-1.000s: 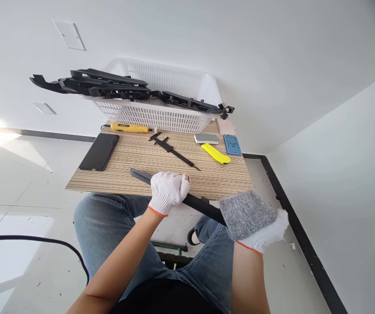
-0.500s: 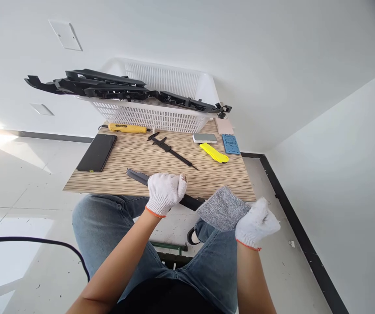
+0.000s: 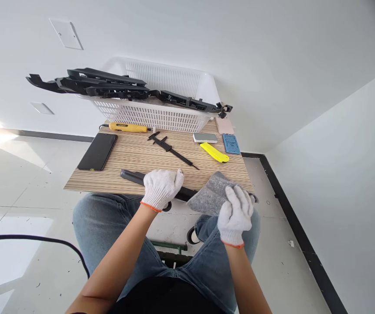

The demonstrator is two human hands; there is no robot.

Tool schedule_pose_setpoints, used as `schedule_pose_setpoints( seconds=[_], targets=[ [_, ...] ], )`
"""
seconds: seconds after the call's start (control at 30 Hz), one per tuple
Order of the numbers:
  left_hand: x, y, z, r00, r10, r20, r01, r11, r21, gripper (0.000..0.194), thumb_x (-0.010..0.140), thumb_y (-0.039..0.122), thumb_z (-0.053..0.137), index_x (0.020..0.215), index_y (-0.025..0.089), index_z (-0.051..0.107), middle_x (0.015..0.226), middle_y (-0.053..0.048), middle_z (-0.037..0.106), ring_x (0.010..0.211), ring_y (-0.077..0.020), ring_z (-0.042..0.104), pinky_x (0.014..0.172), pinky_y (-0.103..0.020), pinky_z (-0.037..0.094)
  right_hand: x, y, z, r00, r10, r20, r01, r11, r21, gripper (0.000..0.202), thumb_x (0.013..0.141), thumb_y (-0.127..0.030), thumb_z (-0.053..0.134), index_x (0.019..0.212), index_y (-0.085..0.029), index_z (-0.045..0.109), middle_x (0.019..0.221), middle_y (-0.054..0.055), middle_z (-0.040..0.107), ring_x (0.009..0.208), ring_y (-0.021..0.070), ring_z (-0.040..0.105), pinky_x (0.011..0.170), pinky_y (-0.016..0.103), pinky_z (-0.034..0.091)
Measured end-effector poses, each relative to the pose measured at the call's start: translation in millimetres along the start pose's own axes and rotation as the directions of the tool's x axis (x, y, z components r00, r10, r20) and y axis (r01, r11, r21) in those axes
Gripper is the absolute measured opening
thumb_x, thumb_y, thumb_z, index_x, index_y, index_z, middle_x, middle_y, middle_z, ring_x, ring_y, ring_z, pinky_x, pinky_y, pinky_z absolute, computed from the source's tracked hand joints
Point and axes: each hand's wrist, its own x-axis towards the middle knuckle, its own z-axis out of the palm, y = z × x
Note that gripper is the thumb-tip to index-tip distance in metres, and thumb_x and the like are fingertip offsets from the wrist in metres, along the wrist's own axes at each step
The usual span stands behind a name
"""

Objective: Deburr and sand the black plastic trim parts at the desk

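Note:
My left hand [image 3: 163,188], in a white knit glove, is closed around a long black plastic part [image 3: 134,176] at the table's front edge. The part runs from left of that hand toward the right, where a grey cloth [image 3: 209,194] covers some of it. My right hand [image 3: 236,213], gloved too, is closed on the cloth, its fingers bent over the cloth's right side. A dark end of the part shows just beyond those fingers.
On the striped table [image 3: 135,152] lie a phone [image 3: 98,151], yellow tool [image 3: 127,127], black caliper [image 3: 173,151], grey block [image 3: 205,138], yellow-handled knife [image 3: 214,152] and blue card [image 3: 231,144]. Behind them, a white basket [image 3: 148,115] holds several black parts [image 3: 109,85].
My right hand has moved left and slightly up, its fingers now over the cloth, which has folded and shifted left. My left hand and the black part have shifted slightly left.

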Motion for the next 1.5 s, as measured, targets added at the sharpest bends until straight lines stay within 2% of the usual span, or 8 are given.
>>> schedule_pose_setpoints(
  seconds=[0.13, 0.27, 0.43, 0.6, 0.77, 1.03, 1.17, 1.5],
  targets=[
    [3, 2, -3.1, 0.999, -0.012, 0.030, 0.012, 1.000, -0.009, 0.073, 0.106, 0.046, 0.025, 0.076, 0.014, 0.084, 0.065, -0.020, 0.072, 0.071, -0.0346, 0.072, 0.059, -0.034, 0.030, 10, -11, 1, 1.000, -0.017, 0.010, 0.018, 0.999, -0.029, 0.037, 0.101, -0.032, 0.052, 0.123, -0.018, 0.079, 0.130, 0.017, 0.075, 0.134, 0.0371, 0.062, 0.116, 0.064, 0.045],
    [3, 5, 0.5, 1.000, -0.028, 0.006, 0.028, 1.000, 0.007, 0.071, 0.106, 0.046, 0.028, 0.076, 0.014, 0.084, 0.067, -0.021, 0.073, 0.073, -0.0355, 0.073, 0.061, -0.035, 0.032, 5, -53, 2, 0.982, -0.094, 0.163, 0.112, 0.988, -0.109, 0.034, 0.100, -0.033, 0.060, 0.129, -0.023, 0.077, 0.127, 0.013, 0.078, 0.127, 0.0361, 0.063, 0.122, 0.070, 0.028],
    [2, 4, 2.8, 1.000, -0.010, 0.008, 0.010, 0.999, 0.040, 0.072, 0.107, 0.044, 0.026, 0.080, 0.012, 0.085, 0.072, -0.022, 0.076, 0.078, -0.0372, 0.075, 0.063, -0.037, 0.035, 15, -99, 15, 0.942, -0.117, 0.316, 0.131, 0.991, -0.024, 0.035, 0.102, -0.028, 0.059, 0.134, -0.023, 0.072, 0.128, 0.010, 0.079, 0.119, 0.0307, 0.066, 0.125, 0.061, 0.022],
    [7, -1, -4.2, 0.997, -0.007, 0.075, 0.002, 0.997, 0.074, 0.074, 0.109, 0.045, 0.023, 0.085, 0.012, 0.085, 0.078, -0.022, 0.078, 0.085, -0.0391, 0.077, 0.063, -0.038, 0.037, 29, -111, 28, 0.930, -0.148, 0.336, 0.142, 0.989, 0.042, 0.032, 0.100, -0.023, 0.058, 0.128, -0.022, 0.074, 0.120, 0.008, 0.081, 0.113, 0.0277, 0.068, 0.126, 0.055, 0.024],
    [9, -6, -9.3, 0.992, 0.035, 0.118, -0.046, 0.995, 0.093, 0.076, 0.109, 0.049, 0.022, 0.085, 0.014, 0.085, 0.077, -0.021, 0.077, 0.083, -0.0384, 0.077, 0.063, -0.038, 0.039, 33, -85, 13, 0.920, -0.181, 0.348, 0.183, 0.983, 0.027, 0.027, 0.102, -0.031, 0.064, 0.126, -0.029, 0.077, 0.123, 0.005, 0.081, 0.113, 0.0254, 0.068, 0.124, 0.052, 0.029],
    [8, -10, -8.5, 0.991, 0.075, 0.112, -0.086, 0.992, 0.098, 0.075, 0.107, 0.051, 0.024, 0.083, 0.014, 0.085, 0.078, -0.020, 0.078, 0.083, -0.0388, 0.077, 0.060, -0.038, 0.036, 27, 20, -33, 0.919, -0.206, 0.335, 0.226, 0.974, -0.023, 0.035, 0.104, -0.054, 0.060, 0.120, -0.030, 0.081, 0.133, 0.008, 0.075, 0.126, 0.0323, 0.064, 0.114, 0.054, 0.047],
    [9, -9, -8.7, 0.989, 0.074, 0.131, -0.086, 0.992, 0.094, 0.077, 0.107, 0.051, 0.022, 0.084, 0.015, 0.086, 0.079, -0.019, 0.079, 0.084, -0.0392, 0.078, 0.061, -0.039, 0.037, 34, 38, -32, 0.896, -0.262, 0.359, 0.252, 0.965, 0.078, 0.037, 0.105, -0.056, 0.058, 0.116, -0.030, 0.082, 0.130, 0.008, 0.077, 0.123, 0.0310, 0.066, 0.106, 0.051, 0.053],
    [12, -8, -11.1, 0.983, 0.040, 0.180, -0.059, 0.993, 0.101, 0.078, 0.108, 0.053, 0.022, 0.086, 0.015, 0.086, 0.081, -0.020, 0.079, 0.085, -0.0395, 0.078, 0.065, -0.041, 0.041, 51, -78, 9, 0.886, -0.195, 0.420, 0.207, 0.978, 0.018, 0.022, 0.097, -0.042, 0.073, 0.114, -0.030, 0.081, 0.108, 0.004, 0.083, 0.098, 0.0269, 0.070, 0.112, 0.049, 0.040]
  ],
)
